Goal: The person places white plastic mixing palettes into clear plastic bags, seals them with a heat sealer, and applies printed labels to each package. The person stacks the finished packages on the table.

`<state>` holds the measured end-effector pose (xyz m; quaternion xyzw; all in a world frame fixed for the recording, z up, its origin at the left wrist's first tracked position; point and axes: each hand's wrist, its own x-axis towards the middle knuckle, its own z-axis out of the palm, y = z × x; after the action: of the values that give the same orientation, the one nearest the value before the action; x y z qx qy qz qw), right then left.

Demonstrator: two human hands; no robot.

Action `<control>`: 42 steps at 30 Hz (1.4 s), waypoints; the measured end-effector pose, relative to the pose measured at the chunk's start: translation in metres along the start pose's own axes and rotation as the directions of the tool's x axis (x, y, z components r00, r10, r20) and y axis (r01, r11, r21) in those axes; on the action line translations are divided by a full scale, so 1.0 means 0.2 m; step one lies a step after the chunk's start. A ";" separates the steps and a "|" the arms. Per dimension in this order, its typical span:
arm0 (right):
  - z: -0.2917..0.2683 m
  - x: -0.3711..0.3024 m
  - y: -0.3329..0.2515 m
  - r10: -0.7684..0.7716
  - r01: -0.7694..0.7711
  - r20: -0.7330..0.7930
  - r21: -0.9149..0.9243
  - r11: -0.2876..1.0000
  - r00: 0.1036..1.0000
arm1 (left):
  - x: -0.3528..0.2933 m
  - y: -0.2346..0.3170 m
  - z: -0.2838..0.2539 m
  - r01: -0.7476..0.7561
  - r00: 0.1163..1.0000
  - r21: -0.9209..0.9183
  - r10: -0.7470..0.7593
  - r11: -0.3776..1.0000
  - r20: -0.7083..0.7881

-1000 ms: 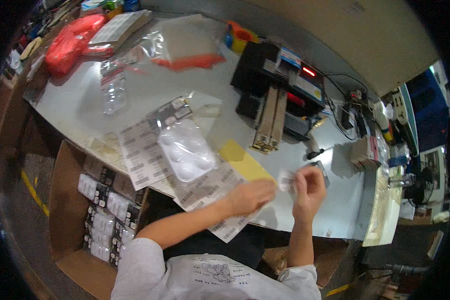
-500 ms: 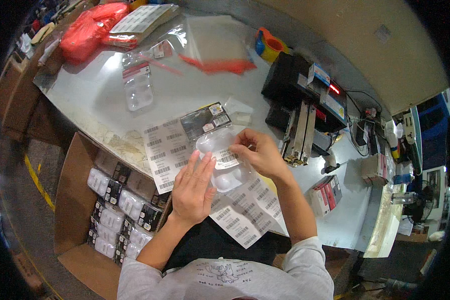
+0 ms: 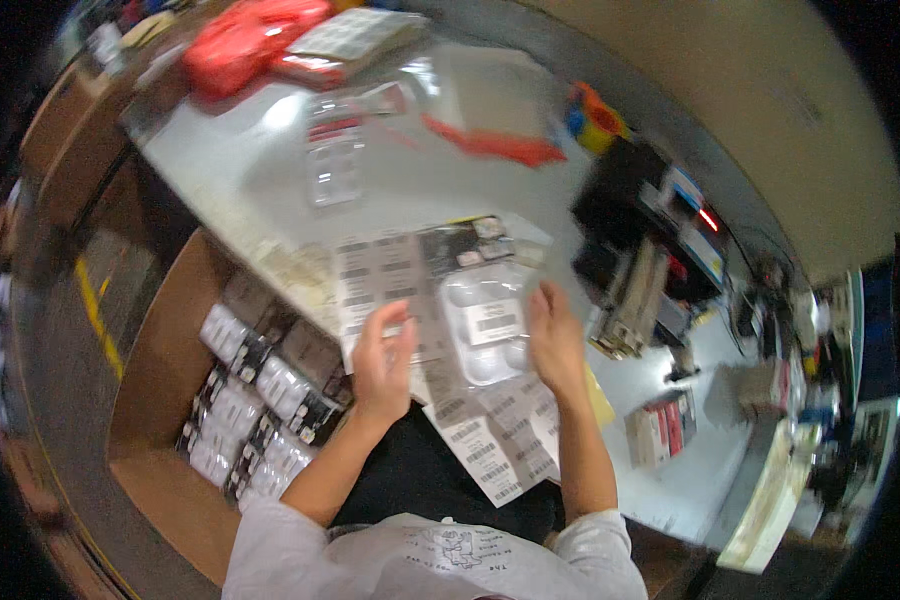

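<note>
A clear-wrapped white plastic tray point(image 3: 482, 363) with rounded wells lies on the table in front of me, a black card point(image 3: 457, 247) at its far end. A white barcode label point(image 3: 494, 322) sits across its middle. Beneath it are sheets of barcode labels point(image 3: 488, 466), spreading to the left and toward me. My left hand point(image 3: 384, 362) hovers left of the tray, open and holding nothing, fingers loosely curved. My right hand point(image 3: 556, 340) is beside the tray's right edge, fingers stretched out. Motion blur hides whether it touches the wrapping.
An open carton point(image 3: 160, 400) of similar packs stands at lower left. Further back lie another wrapped tray point(image 3: 336, 165), clear bags with a red edge point(image 3: 495, 100) and a red bag point(image 3: 255, 45). A black machine point(image 3: 640, 215) with a lit display and small boxes point(image 3: 660, 428) are at right.
The label, earlier under my fingers, now lies uncovered on the tray. My left hand has drawn back to the left, my right hand to the tray's right edge. The whole view has shifted.
</note>
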<state>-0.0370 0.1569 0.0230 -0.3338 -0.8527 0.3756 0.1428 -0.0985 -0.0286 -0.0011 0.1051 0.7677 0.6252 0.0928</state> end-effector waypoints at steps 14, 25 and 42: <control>0.31 -0.61 -0.40 -0.620 0.435 0.663 0.452 0.779 0.420 | -0.34 -0.15 -0.87 0.015 0.908 0.032 0.000 0.999 -0.418; 0.23 -0.60 -0.03 -0.197 0.143 0.447 0.152 0.978 0.872 | -0.05 -1.35 -2.08 -0.670 0.733 0.737 -0.242 -0.095 0.635; -0.14 -0.93 0.33 0.219 -0.066 0.167 -0.632 0.772 0.961 | 0.16 -0.76 -1.51 -0.076 0.993 0.971 0.106 0.227 0.053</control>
<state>0.1436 0.0784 -0.0052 -0.3800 -0.9112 0.1200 -0.1043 -0.2187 -0.3326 -0.0892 0.1766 0.9833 0.0213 -0.0382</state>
